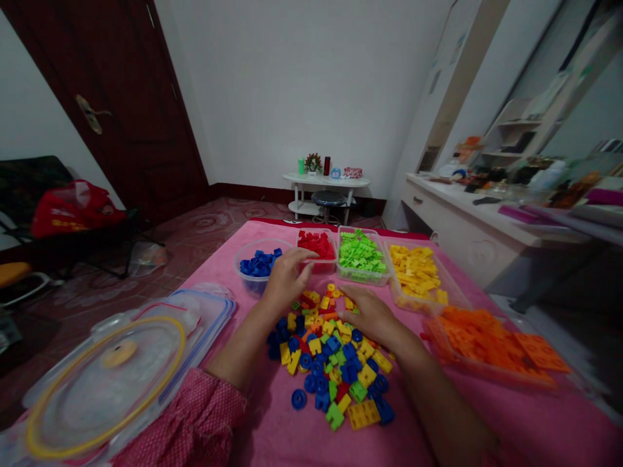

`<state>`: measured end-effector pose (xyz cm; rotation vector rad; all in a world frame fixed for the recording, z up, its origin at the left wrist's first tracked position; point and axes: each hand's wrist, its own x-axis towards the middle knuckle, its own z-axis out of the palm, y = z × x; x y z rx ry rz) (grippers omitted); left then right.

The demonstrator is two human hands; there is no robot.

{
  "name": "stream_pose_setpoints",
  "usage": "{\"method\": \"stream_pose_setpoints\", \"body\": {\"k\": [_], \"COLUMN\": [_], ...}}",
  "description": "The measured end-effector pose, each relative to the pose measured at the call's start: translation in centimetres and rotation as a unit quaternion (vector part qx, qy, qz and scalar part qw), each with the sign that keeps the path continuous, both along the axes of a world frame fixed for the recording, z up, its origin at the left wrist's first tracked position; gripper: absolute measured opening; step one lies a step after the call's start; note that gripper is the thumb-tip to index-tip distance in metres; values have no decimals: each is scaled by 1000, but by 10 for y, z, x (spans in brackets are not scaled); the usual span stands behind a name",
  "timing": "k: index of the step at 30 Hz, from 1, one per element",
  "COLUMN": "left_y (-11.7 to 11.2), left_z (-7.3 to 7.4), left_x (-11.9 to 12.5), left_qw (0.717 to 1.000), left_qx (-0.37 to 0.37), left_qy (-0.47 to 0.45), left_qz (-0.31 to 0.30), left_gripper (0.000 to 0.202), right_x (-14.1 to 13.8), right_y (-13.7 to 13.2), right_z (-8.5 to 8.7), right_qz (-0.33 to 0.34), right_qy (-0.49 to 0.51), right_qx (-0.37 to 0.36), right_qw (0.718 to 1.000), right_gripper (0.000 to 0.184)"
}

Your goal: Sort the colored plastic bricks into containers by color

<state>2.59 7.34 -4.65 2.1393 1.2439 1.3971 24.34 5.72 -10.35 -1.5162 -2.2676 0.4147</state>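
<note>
A mixed pile of toy building blocks (331, 350) in blue, yellow, green, red and orange lies on the pink cloth. My left hand (288, 277) is over the near edge of the box of red blocks (316, 244), thumb and fingers apart, with no block visible in it. At the pile's far right side, my right hand (368, 312) rests low among the blocks. Its thumb and fingers are spread around a small yellow block (348, 303), and I see no grip on it. A round bowl of blue blocks (260, 263) is left of my left hand.
Boxes of green blocks (361, 253), yellow blocks (416, 269) and orange blocks (481, 340) line the back and right of the table (272, 428). Stacked clear lids (109, 383) lie at the left. A white dresser (467, 227) stands beyond on the right.
</note>
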Motion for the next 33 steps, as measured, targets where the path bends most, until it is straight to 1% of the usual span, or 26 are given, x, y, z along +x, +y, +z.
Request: {"method": "stream_pose_setpoints", "body": {"k": [2,4,5,7,9,12,15,17,18,20,22,25,30,33], "left_y": [-4,-5,-5,-4,-2,2,4,4,3,0,-3,-8,-12,-14], "left_z": [-5,-13,-18,-26,-33,-39,-39,-36,-34,-30,-25,-21,-22,-22], "left_x": [9,12,12,10,7,3,4,6,8,14,20,27,33,36], "left_qw": [995,986,983,978,976,975,977,980,980,974,962,952,944,944], "left_qx": [-56,-92,-102,-115,-127,-137,-150,-164,-175,-209,-239,-246,-250,-253], "left_qy": [39,96,121,156,171,172,139,98,71,3,-65,-131,-167,-167], "left_qz": [-67,-97,-96,-73,-50,-42,-50,-59,-66,-88,-111,-130,-137,-133], "left_gripper": [26,25,24,22,22,23,21,21,24,36,45,48,48,48], "right_x": [0,1,1,1,0,0,-2,-4,-6,-10,-16,-23,-29,-24], "right_y": [-1,-3,-4,-5,-6,-5,-4,-4,-3,-4,-5,-8,-15,-17], "right_z": [2,5,6,8,9,9,11,15,17,22,27,33,42,50], "right_qz": [14,18,18,14,9,-1,0,-7,-11,-13,-6,14,57,68], "right_qy": [5,6,4,-4,-10,-10,-3,13,27,77,138,200,222,238], "right_qx": [7,18,20,24,25,27,39,60,70,83,85,74,80,62], "right_qw": [1000,1000,1000,1000,1000,1000,999,998,997,994,987,977,970,967], "right_gripper": [52,45,41,36,35,34,32,30,29,30,33,33,24,21]}}
